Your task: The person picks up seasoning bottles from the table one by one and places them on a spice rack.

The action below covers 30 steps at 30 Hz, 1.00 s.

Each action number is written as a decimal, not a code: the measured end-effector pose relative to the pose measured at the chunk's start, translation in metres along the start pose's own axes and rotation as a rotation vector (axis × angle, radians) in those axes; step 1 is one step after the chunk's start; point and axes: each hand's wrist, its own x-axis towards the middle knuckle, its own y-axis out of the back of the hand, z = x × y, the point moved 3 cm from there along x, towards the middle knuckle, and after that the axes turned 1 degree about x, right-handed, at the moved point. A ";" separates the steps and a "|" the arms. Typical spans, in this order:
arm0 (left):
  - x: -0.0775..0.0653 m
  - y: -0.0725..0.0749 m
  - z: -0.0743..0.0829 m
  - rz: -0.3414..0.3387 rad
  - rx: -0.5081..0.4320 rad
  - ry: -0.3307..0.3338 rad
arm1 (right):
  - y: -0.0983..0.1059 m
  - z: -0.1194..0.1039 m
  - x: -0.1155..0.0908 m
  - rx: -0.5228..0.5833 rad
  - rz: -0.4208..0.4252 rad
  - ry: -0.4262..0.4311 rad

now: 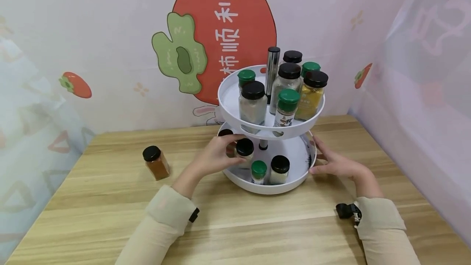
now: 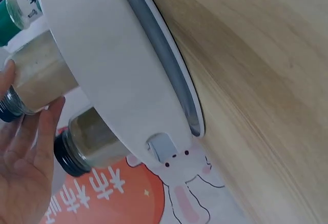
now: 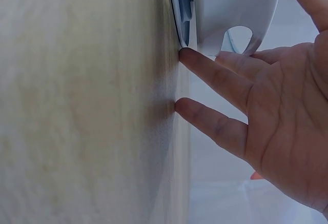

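A white two-tier round rack stands on the wooden table. My left hand (image 1: 213, 158) pinches a glass spice jar (image 2: 45, 73) with a black lid between thumb and fingers, at the left of its lower tray (image 1: 270, 190). Pale brown powder shows inside that jar. Another black-lidded jar (image 2: 97, 138) stands beside it, partly hidden by the hand in the head view. My right hand (image 1: 335, 164) is at the tray's right side, fingers spread and fairly straight. In the right wrist view its fingertips (image 3: 188, 56) are right at the tray's lower edge.
A green-capped bottle (image 1: 259, 169) and a black-lidded jar (image 1: 279, 171) stand at the lower tray's front. Several jars and bottles crowd the upper tray (image 1: 228, 101) around a metal post (image 1: 272, 70). A jar of orange-brown spice (image 1: 157, 166) stands apart on the table (image 1: 110, 199).
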 end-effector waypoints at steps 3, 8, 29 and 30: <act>0.004 -0.004 0.002 -0.004 0.031 -0.006 | 0.001 0.001 0.000 0.005 0.002 0.002; 0.009 -0.011 0.002 0.007 0.040 -0.016 | 0.000 0.003 0.000 0.002 -0.002 0.001; 0.026 -0.026 0.002 -0.059 0.070 -0.040 | 0.000 0.001 0.001 0.001 -0.002 -0.015; 0.026 -0.027 0.002 -0.058 0.069 -0.042 | 0.000 0.001 0.001 0.002 -0.002 -0.017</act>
